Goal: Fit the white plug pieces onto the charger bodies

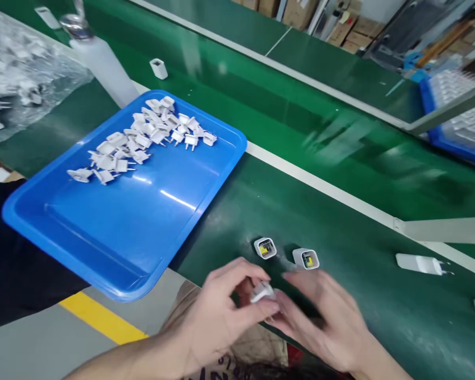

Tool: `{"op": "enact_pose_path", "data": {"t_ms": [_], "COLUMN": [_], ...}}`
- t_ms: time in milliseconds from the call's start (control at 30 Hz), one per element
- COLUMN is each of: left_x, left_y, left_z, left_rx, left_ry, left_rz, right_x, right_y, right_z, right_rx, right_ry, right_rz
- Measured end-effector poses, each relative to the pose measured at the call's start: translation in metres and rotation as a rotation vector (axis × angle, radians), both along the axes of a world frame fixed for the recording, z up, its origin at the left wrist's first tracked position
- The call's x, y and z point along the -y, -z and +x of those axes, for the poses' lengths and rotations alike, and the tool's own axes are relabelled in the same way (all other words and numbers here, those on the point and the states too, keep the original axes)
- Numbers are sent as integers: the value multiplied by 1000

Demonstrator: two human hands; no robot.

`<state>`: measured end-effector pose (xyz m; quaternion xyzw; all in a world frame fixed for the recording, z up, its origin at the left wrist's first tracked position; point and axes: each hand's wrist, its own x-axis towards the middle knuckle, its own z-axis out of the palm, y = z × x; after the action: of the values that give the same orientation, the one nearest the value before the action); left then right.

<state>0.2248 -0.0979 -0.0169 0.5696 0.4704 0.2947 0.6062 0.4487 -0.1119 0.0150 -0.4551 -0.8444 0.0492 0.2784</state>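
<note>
My left hand [231,303] is closed in a pinch around a small white plug cap [262,291], low over the near edge of the green bench. Close beside it is my right hand [326,319], fingers apart, with one fingertip at or touching the cap's right side; blur hides the exact contact. Just beyond my hands are two white charger housings, a left one [265,248] and a right one [306,258], their open ends showing yellow and dark parts inside. Many similar white plug caps [142,134] with pins lie heaped in the far half of a blue tray [206,211] to the left.
A white pump bottle [103,66] stands behind the tray, near a clear bag of white parts [19,68]. A white charger with pins [419,264] lies on the right. Another housing [159,68] sits at the back. A metal bracket [447,229] crosses the right side.
</note>
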Motion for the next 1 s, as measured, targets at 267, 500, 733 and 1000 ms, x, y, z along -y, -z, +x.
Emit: {"op": "enact_pose_path", "data": {"t_ms": [267, 500, 733, 1000], "left_x": [-24, -62, -33, -34], "left_y": [6, 32, 50, 60], "left_z": [14, 13, 27, 23], "left_rx": [-56, -322, -563, -425], "left_ry": [168, 476, 206, 219], "left_rz": [274, 656, 688, 723], "right_x": [-8, -4, -2, -4], "right_y": [15, 17, 26, 36], "right_z": [12, 12, -18, -33], "right_rx": [-133, -104, -86, -20], "right_ry": [-43, 233, 235, 268], "right_rz": [-61, -133, -170, -214]}}
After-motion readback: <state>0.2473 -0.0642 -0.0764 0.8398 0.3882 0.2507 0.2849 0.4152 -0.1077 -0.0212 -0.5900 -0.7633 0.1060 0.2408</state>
